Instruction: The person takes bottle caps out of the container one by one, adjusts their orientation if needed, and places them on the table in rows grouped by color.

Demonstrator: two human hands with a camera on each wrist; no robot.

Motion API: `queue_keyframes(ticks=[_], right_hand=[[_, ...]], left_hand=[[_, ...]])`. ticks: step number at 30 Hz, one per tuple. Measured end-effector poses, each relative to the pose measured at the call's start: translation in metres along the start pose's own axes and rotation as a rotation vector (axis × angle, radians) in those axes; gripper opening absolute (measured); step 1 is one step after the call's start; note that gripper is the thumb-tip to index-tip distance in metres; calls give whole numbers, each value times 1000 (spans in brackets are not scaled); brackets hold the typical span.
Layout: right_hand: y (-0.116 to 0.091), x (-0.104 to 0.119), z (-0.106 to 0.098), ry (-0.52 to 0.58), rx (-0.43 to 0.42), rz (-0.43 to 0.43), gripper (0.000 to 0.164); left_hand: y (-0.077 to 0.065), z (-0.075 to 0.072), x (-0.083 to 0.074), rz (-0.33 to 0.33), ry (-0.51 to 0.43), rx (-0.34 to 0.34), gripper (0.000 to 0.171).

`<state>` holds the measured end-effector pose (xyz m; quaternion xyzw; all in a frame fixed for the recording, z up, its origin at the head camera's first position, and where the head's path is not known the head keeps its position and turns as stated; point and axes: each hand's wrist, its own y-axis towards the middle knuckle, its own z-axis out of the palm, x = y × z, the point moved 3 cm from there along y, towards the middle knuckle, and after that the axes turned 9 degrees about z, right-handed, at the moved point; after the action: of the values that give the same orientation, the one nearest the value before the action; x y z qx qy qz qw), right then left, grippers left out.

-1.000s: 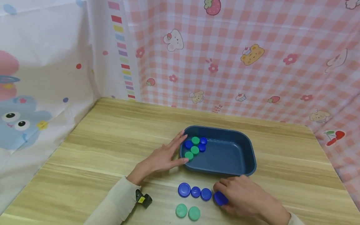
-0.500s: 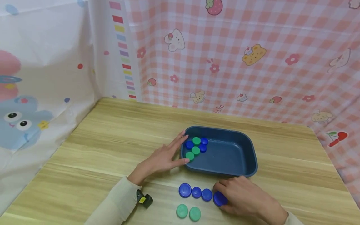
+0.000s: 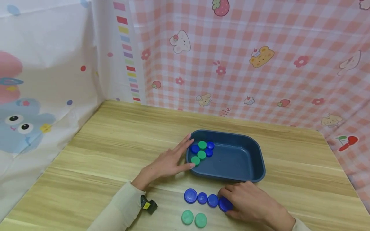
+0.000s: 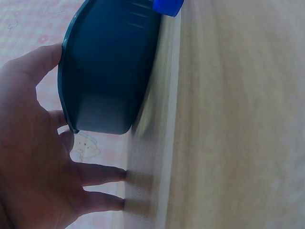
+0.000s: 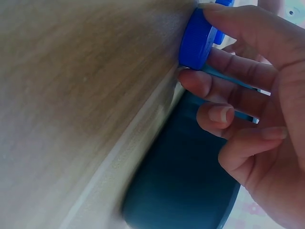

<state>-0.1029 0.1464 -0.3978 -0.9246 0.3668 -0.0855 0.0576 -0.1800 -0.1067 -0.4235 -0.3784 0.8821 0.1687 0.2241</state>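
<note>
Cap point(image 3: 225, 204), round, blue, ribbed plastic: right end of a row with three matching-coloured caps point(image 3: 202, 198), outside the dark-blue rectangular plastic tray point(image 3: 231, 164), near side. Right hand point(image 3: 250, 202) pinches it. Likely light, stiff, sturdy; best held by the ridged sides. Left hand point(image 3: 169, 163): fingers spread, tray's left end.

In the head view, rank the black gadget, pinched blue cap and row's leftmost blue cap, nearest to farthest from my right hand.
1. Pinched blue cap: in the right hand, row's right end.
2. Leftmost blue cap: row's left end.
3. Black gadget: farthest left.
</note>
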Motion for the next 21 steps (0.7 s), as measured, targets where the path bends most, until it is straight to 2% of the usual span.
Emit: queue_keyframes(ticks=[15, 21], right_hand=[[-3, 2, -2, -40, -43, -3, 36], [-3, 3, -6, -47, -36, -5, 37]], left_hand=[[0, 0, 0, 3, -6, 2, 81], [0, -1, 0, 5, -6, 0, 81]])
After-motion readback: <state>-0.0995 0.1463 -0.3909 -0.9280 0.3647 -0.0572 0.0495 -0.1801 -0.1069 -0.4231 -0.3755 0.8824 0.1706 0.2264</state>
